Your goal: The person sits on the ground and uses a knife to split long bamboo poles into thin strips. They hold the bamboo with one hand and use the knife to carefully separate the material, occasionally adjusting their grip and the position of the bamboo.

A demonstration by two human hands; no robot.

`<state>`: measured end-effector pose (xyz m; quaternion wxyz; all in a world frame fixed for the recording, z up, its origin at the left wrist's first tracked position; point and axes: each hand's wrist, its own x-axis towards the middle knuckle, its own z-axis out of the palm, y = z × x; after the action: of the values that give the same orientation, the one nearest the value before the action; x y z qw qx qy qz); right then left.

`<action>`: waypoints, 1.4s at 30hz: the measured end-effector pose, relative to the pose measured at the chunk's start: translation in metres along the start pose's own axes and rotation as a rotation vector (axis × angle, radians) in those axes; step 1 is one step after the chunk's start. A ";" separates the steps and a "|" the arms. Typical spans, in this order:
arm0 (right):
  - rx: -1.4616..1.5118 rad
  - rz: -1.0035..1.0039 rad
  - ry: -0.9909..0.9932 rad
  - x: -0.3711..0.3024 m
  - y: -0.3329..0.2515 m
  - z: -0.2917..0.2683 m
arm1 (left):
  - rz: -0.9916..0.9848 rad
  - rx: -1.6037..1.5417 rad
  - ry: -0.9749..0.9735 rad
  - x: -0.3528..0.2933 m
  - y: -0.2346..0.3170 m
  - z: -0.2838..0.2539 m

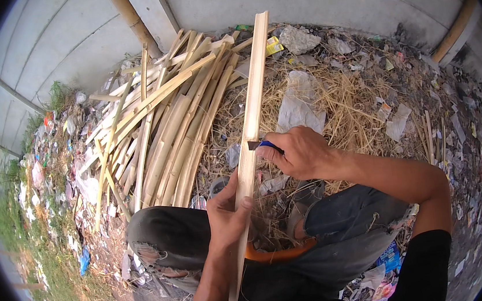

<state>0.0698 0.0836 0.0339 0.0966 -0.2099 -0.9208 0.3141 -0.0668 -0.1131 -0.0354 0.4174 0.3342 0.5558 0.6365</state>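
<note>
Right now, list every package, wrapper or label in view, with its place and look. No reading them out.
Yellow wrapper: top centre, right of the long strip's far end; crumpled, yellow with red.
Blue packet: on the ground by the right knee; flat, blue with white print.
Pink wrapper: just below the blue packet; crumpled, pink and white.
Blue scrap: left, in the grass; small, plain blue.
No signs or screens.

yellow packet by wall, blue wrapper near knee

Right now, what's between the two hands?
In the head view, only the bamboo strip runs between the left hand and right hand, whose knife meets its edge.
</note>
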 end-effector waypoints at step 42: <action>-0.125 0.154 0.486 0.002 0.068 -0.070 | -0.094 -0.001 -0.338 -0.008 -0.001 0.013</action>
<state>0.1120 0.1711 0.0467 0.2777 -0.3545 -0.8694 0.2033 -0.0515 -0.1149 -0.0342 0.5343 0.4100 0.4924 0.5513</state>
